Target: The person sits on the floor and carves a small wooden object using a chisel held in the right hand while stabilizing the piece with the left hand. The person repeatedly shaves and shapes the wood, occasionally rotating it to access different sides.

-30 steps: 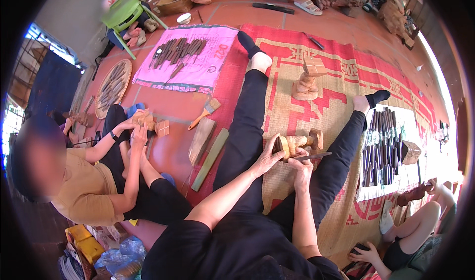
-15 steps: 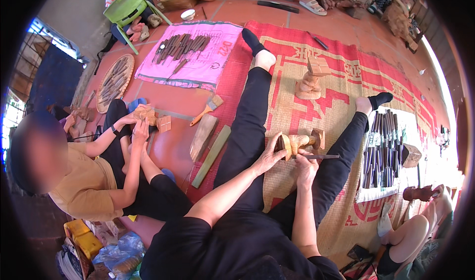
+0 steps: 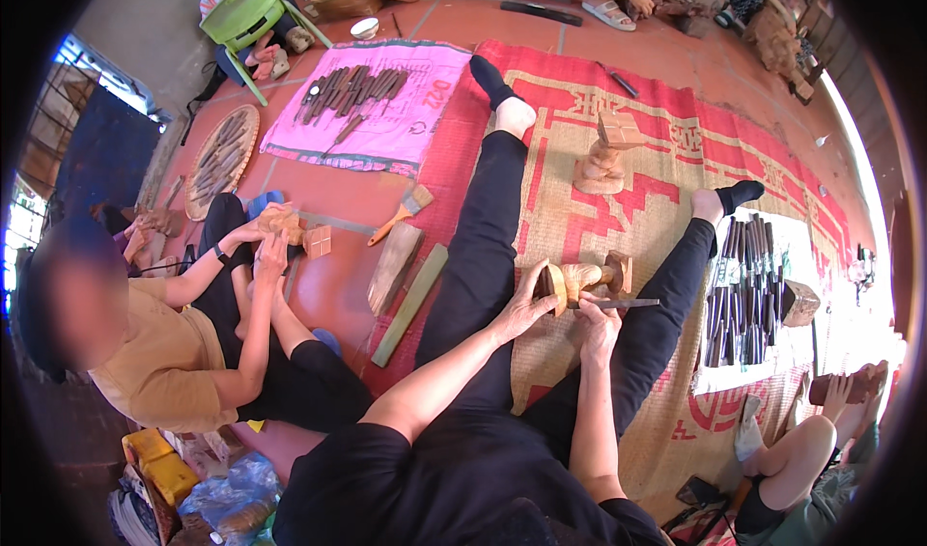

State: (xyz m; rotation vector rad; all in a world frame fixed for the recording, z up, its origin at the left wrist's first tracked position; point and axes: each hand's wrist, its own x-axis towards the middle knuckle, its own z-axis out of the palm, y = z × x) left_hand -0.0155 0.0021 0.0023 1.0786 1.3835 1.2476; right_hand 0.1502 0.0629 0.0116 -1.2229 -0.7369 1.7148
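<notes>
Left hand: the left hand (image 3: 524, 305) is wrapped around the near, left end of a small wooden carving (image 3: 582, 280), fingers curled shut on it and thumb on top, steadying it between the outstretched legs.
Right hand: the right hand (image 3: 597, 316) lies just below and to the right of the carving, fingers closed around a thin carving chisel (image 3: 623, 304); how tightly it grips I cannot tell.
Carving position: it sits over the woven red-and-tan mat (image 3: 579, 208), in front of the lap, with a square block-like end pointing right.
Long axis: the carving runs roughly left to right across the view, and the chisel lies almost parallel just beneath it, the free end pointing right toward the right leg.
Key relation: the chisel's working end meets the wood beside the left palm, so the blade lies close to the left fingers; the left hand is the one in fuller contact with the piece.
Nearer hand: both touch or nearly touch it, with the left one bearing it.
Nearby: a row of dark chisels (image 3: 744, 290) lies on a white cloth (image 3: 821, 334) well to the right, and another unfinished figure (image 3: 606, 155) stands farther out on the mat.
Beside: a seated person (image 3: 154, 353) at left holds a separate wooden piece (image 3: 282, 223).
</notes>
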